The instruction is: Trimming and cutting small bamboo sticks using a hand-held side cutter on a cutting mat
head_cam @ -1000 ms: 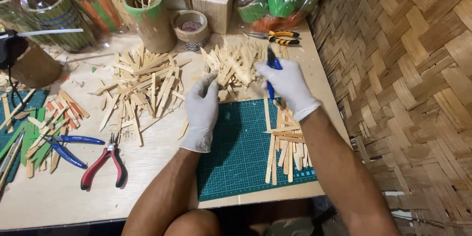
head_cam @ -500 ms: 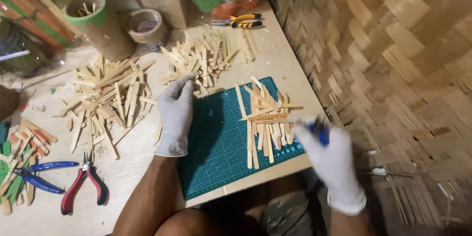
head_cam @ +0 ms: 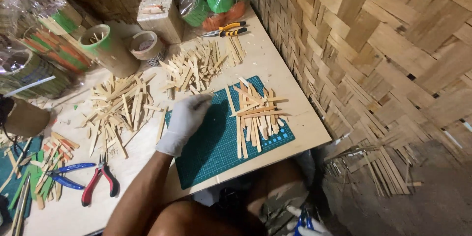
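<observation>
Left hand (head_cam: pixel 186 123), white-gloved, lay palm down, fingers (head_cam: pixel 199 102) loosely curled, forearm bare and stretched forward from the body. Right hand (head_cam: pixel 306 225), also gloved, hung low at the frame's bottom edge, well apart from the left; mostly cut off, grip unclear.

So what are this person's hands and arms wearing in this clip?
Both hands wear thin white gloves ending at the wrist: the left hand shows fully, the right hand only partly at the frame's bottom edge. The left forearm is bare, with no sleeve, watch or markings visible.
</observation>
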